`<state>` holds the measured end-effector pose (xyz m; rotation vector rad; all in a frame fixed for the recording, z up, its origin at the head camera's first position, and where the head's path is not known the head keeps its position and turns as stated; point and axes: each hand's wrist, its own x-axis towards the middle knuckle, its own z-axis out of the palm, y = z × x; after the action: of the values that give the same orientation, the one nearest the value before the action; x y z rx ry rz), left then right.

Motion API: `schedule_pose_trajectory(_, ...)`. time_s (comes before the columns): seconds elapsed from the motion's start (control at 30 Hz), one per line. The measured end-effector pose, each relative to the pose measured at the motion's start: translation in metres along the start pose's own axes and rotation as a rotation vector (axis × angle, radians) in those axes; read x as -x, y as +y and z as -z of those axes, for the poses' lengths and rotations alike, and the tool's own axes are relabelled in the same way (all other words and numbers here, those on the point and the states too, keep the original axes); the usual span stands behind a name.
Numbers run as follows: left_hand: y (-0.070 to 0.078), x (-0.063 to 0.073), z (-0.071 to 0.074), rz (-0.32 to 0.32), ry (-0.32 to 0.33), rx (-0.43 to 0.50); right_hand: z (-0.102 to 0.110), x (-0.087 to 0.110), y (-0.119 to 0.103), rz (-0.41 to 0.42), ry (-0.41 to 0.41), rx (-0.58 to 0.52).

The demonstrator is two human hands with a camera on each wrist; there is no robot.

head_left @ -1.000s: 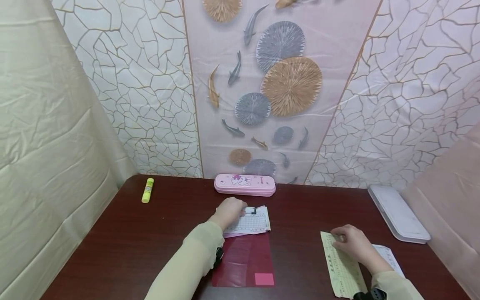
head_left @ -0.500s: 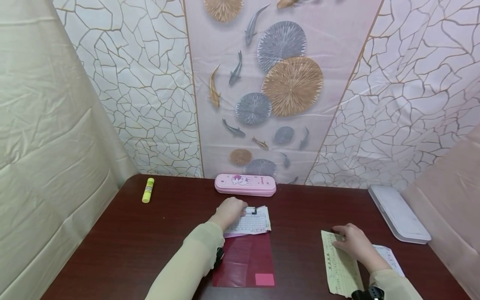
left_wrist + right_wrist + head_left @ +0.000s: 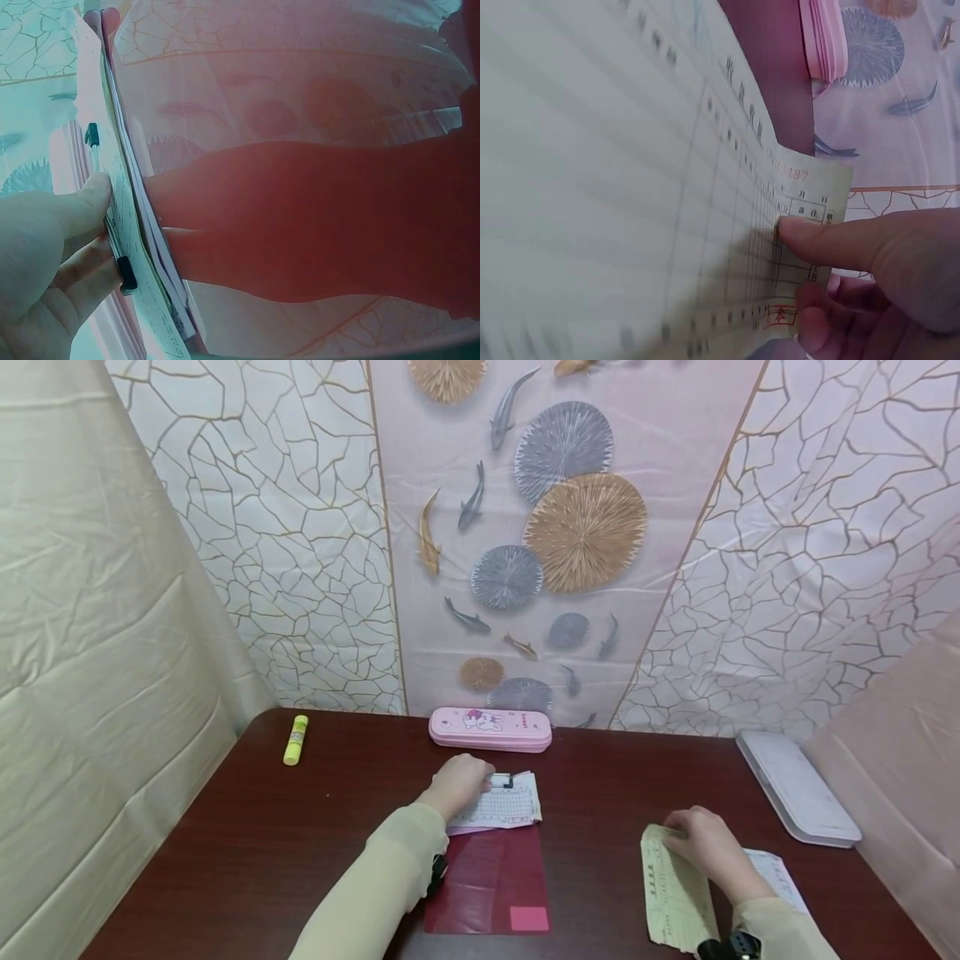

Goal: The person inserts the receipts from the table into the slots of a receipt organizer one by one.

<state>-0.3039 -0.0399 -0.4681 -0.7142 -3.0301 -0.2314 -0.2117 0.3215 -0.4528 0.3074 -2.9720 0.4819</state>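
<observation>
My left hand (image 3: 459,785) is at the left end of a stack of printed slips (image 3: 501,810) in the head view. In the left wrist view its thumb and fingers pinch a metal clip (image 3: 127,274) with black ends on the slips. Below the stack lies a glossy dark-red plastic folder (image 3: 480,881) with a pink label (image 3: 528,918). At the right, my right hand (image 3: 716,852) holds a yellow-green receipt slip (image 3: 678,893) near its far edge. In the right wrist view, the receipt (image 3: 727,255) bends up, its corner between thumb and fingers.
A white printed sheet (image 3: 777,877) lies partly under the right forearm. The pink pencil case (image 3: 490,730) stands at the back edge. A yellow glue stick (image 3: 296,741) is at far left. A white flat case (image 3: 798,787) lies along the right edge.
My right hand has pulled slightly toward the left and the receipt slip has shifted and curled up at its far edge. The left hand and the stack stay in place.
</observation>
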Motion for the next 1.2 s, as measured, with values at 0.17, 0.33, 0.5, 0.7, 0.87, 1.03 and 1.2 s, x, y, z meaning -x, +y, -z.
schedule_pose_trajectory(0.17, 0.001, 0.000, 0.001, -0.003, 0.000, -0.007, 0.001, -0.001, -0.003, -0.066, -0.053, -0.049)
schedule_pose_trajectory(0.33, 0.000, 0.000, 0.001, -0.018, 0.010, -0.010, 0.004, 0.001, -0.004, -0.101, -0.101, -0.100)
schedule_pose_trajectory(0.5, -0.001, 0.000, 0.001, -0.010, 0.001, -0.004, 0.011, 0.002, -0.004, -0.111, -0.134, -0.170)
schedule_pose_trajectory(0.7, -0.001, -0.002, 0.001, -0.003, -0.006, -0.008, 0.018, 0.003, 0.000, -0.168, -0.167, -0.258)
schedule_pose_trajectory(0.87, -0.001, -0.002, 0.001, 0.006, -0.011, -0.011, 0.018, 0.004, 0.000, -0.198, -0.190, -0.352)
schedule_pose_trajectory(1.03, 0.001, 0.000, 0.002, 0.016, -0.027, 0.010, 0.017, 0.004, -0.003, -0.236, -0.219, -0.476)
schedule_pose_trajectory(1.2, 0.002, 0.000, 0.003, 0.004, -0.014, 0.003, 0.014, 0.003, -0.009, -0.198, -0.214, -0.545)
